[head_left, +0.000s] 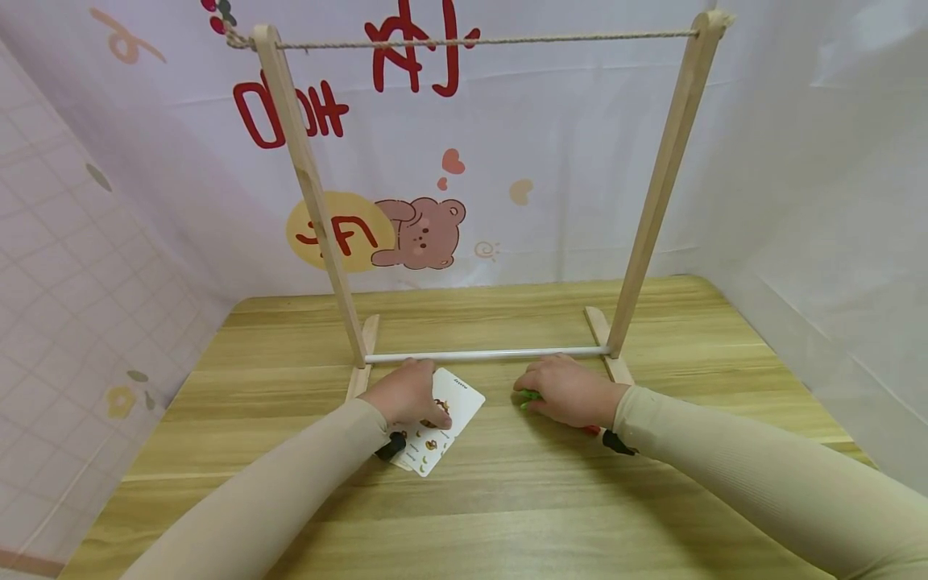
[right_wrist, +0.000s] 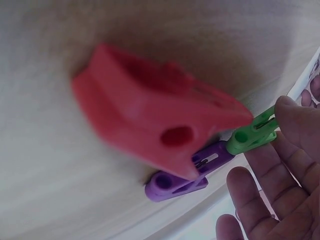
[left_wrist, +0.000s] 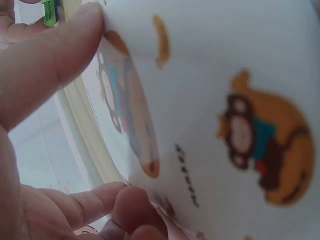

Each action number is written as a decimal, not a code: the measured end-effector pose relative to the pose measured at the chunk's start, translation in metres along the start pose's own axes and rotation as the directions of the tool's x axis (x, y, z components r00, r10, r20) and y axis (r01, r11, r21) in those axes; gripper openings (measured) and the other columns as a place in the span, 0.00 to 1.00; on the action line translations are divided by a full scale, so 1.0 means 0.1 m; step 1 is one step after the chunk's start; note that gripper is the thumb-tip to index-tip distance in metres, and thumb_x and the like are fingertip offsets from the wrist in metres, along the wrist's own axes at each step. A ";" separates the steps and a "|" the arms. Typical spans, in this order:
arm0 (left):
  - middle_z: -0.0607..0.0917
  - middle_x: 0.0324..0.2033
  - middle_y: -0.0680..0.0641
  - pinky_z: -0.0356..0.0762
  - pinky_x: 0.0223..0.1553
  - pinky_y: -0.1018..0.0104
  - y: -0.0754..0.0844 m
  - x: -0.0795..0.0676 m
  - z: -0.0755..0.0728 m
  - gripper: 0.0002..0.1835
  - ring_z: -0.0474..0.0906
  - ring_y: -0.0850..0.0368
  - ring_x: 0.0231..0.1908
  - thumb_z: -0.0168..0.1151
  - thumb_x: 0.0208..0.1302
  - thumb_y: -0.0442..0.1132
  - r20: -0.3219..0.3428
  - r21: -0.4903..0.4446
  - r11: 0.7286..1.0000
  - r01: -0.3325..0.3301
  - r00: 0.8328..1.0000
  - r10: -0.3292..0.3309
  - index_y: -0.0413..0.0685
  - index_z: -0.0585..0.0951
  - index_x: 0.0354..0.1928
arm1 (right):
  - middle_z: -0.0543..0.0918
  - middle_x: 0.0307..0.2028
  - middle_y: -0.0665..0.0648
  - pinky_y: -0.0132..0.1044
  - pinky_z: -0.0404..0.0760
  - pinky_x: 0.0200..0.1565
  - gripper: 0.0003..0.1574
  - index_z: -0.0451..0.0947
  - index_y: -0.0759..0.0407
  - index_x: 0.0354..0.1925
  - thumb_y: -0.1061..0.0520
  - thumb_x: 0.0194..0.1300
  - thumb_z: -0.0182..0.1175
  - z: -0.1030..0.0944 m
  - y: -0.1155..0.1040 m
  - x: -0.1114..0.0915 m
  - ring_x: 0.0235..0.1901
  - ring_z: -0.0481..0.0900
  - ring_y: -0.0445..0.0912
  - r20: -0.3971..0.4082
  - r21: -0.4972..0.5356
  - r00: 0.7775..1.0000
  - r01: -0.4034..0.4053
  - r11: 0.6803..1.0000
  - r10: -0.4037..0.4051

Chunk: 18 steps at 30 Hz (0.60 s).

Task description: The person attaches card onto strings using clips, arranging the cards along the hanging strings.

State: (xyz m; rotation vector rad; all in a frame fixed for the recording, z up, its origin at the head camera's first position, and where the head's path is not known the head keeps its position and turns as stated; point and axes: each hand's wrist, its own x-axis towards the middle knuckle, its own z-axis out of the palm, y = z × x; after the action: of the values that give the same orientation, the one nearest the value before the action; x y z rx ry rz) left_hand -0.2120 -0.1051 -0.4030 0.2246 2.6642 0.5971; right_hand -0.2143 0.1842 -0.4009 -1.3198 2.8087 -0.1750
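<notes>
Left of the table's middle, my left hand [head_left: 408, 391] grips white picture cards [head_left: 464, 400], thumb on top and fingers beneath. Their printed monkeys and bananas fill much of the left wrist view, where a card [left_wrist: 220, 45] bends in the grip. My right hand [head_left: 569, 391] is low over the wood to the right and pinches a green clothespin [right_wrist: 250, 137] by one end, between thumb and fingers. Beside that hand are a purple clothespin [right_wrist: 165, 186] and a red clothespin [right_wrist: 145, 110]; the head view shows just a bit of the red one under the wrist.
A wooden frame [head_left: 665, 177] stands on the table [head_left: 507, 515] beyond both hands. A twine rope [head_left: 551, 38] spans its top and a white rod [head_left: 500, 354] joins its posts low down. Printed white cloth [head_left: 565, 161] hangs behind.
</notes>
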 end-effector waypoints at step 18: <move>0.81 0.43 0.44 0.78 0.35 0.63 -0.03 0.04 -0.05 0.49 0.80 0.53 0.36 0.87 0.49 0.45 0.006 -0.070 0.998 0.006 1.000 -0.006 0.34 0.71 0.69 | 0.89 0.47 0.50 0.53 0.78 0.63 0.14 0.87 0.52 0.51 0.56 0.68 0.72 0.01 0.00 0.00 0.53 0.85 0.49 -0.003 0.000 1.000 -0.002 1.000 0.002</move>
State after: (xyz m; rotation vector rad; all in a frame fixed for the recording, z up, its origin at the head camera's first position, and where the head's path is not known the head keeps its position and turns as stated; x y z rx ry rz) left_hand -0.2177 -0.1083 -0.4013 0.1980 2.6324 0.6854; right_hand -0.2136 0.1841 -0.4019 -1.3176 2.8125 -0.1763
